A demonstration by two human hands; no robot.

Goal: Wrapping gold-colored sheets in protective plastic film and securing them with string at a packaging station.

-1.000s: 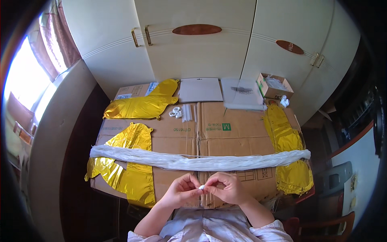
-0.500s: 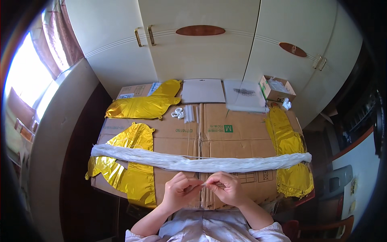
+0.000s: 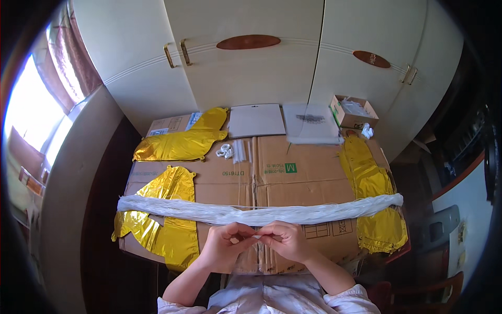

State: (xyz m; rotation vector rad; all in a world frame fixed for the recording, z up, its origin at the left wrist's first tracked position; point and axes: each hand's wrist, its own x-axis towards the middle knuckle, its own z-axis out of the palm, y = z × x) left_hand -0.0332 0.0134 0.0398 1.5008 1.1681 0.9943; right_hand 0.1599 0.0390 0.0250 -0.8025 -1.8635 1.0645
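My left hand (image 3: 222, 247) and my right hand (image 3: 285, 242) meet fingertip to fingertip near the front edge of the flattened cardboard (image 3: 298, 191). Thumb and index finger are pinched on each side around a tiny pale thing, too small to name. Just beyond my fingers a long bundle of white thread (image 3: 298, 213) stretches from left to right. Its left end lies over a gold foil balloon (image 3: 180, 240), flat and uninflated. The right end crosses another piece of gold foil (image 3: 371, 180).
A third gold foil balloon (image 3: 175, 146) lies at the back left. White rings (image 3: 224, 151) and clear thin tubes (image 3: 239, 151) sit near the middle. Behind are a pale flat board (image 3: 256, 120), a clear plastic bag (image 3: 311, 131), and a small box (image 3: 355, 114) of plastic pieces.
Both hands have shifted slightly left, fingertips still together. My left hand's wrist has turned a little, and its finger and thumb form a wider loop. The whole view has shifted slightly.
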